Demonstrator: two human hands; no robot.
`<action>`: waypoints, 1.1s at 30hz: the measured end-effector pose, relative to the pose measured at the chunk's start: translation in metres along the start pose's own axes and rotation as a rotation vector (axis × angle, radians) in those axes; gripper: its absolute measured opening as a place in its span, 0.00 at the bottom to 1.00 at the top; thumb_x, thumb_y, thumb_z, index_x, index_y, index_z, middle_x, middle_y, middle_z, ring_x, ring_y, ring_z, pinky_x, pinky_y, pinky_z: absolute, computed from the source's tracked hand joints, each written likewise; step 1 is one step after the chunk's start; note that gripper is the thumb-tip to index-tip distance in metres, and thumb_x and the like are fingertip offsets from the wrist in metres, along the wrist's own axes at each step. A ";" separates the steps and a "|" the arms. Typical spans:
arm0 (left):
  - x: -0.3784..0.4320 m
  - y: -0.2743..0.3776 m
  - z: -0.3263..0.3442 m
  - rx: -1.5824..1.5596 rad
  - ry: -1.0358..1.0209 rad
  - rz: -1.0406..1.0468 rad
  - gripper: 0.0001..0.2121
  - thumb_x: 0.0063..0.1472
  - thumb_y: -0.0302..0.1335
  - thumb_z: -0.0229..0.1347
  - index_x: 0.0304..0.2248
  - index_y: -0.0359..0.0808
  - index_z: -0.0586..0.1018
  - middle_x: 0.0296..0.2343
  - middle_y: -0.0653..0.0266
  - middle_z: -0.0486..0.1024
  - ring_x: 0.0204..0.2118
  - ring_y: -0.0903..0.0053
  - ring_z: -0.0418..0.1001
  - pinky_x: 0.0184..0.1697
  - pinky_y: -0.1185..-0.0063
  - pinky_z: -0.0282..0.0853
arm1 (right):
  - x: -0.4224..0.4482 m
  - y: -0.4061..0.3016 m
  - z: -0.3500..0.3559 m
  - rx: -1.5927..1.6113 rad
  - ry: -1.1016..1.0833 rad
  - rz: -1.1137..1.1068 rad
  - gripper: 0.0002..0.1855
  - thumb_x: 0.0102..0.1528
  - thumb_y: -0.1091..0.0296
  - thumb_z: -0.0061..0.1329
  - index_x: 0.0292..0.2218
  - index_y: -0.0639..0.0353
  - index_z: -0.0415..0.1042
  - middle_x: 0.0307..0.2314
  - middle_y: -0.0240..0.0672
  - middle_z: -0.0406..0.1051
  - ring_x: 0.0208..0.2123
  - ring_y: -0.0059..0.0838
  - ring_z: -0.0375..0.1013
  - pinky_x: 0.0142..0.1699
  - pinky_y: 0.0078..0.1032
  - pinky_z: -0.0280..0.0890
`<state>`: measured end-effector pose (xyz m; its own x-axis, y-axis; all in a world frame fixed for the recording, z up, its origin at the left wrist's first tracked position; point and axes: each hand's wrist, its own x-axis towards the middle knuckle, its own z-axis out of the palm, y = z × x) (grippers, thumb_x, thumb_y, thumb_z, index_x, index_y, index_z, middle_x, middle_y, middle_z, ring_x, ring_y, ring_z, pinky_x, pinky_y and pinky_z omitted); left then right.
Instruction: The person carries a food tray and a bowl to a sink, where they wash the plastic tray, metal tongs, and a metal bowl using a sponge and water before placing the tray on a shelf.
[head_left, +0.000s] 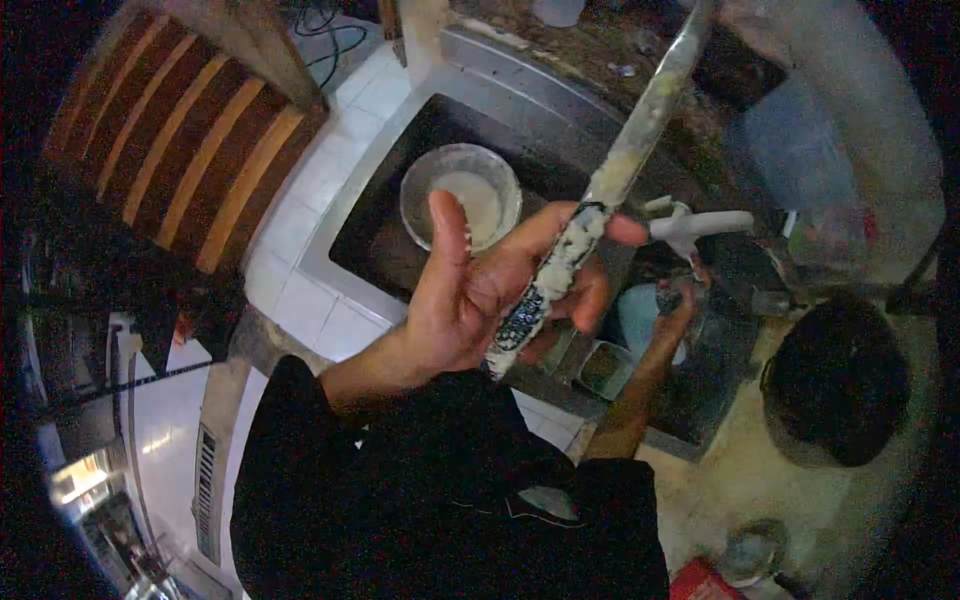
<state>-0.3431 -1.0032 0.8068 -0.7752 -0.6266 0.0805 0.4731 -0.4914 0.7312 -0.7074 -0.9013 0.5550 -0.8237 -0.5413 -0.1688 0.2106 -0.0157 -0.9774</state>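
Observation:
A long knife-like tool (600, 195) lies slantwise across the palm and fingers of my left hand (480, 292). Pale, doughy residue coats its patterned dark handle and part of the blade, which points up and away to the right. My thumb stands apart from it. Beneath, a round bowl (420, 199) with cloudy whitish liquid sits in the sink basin (367, 240). Further right, my right hand (679, 307) is closed around a small dark grey object (669, 300), too blurred to name. That hand is over a light blue vessel (637, 319), close under a white tap-like fitting (701, 225).
White tiles (292, 262) edge the basin. Wooden slats (195, 150) rise at the left. A clear square container (606, 369) stands near my right forearm. A large dark rounded object (836, 379) is at the right, and something red (701, 579) lies at bottom right.

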 end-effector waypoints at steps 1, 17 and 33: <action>-0.002 0.001 -0.003 0.002 0.009 0.006 0.58 0.38 0.75 0.14 0.51 0.29 0.59 0.22 0.67 0.65 0.17 0.89 0.58 0.16 0.91 0.52 | -0.019 0.001 0.014 -0.021 -0.062 -0.123 0.27 0.48 0.71 0.48 0.51 0.57 0.60 0.40 0.31 0.65 0.30 0.26 0.68 0.34 0.26 0.67; 0.043 -0.109 -0.105 0.093 -0.238 -0.184 0.44 0.44 0.21 0.58 0.59 0.41 0.47 0.40 0.71 0.63 0.41 0.82 0.61 0.40 0.85 0.59 | -0.117 -0.002 0.072 0.296 -0.125 0.084 0.22 0.57 0.65 0.41 0.51 0.64 0.57 0.45 0.43 0.63 0.44 0.36 0.67 0.48 0.34 0.64; 0.028 -0.145 -0.138 0.167 0.195 -0.441 0.37 0.57 0.58 0.36 0.58 0.39 0.53 0.53 0.53 0.55 0.53 0.65 0.56 0.51 0.68 0.57 | -0.139 -0.024 0.166 -0.640 -0.516 -0.796 0.11 0.49 0.68 0.51 0.36 0.58 0.71 0.39 0.43 0.62 0.44 0.43 0.62 0.50 0.35 0.57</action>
<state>-0.3758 -1.0332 0.6091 -0.7857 -0.4908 -0.3764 0.0328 -0.6408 0.7670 -0.5106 -0.9651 0.6232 -0.2580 -0.8527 0.4543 -0.7023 -0.1574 -0.6942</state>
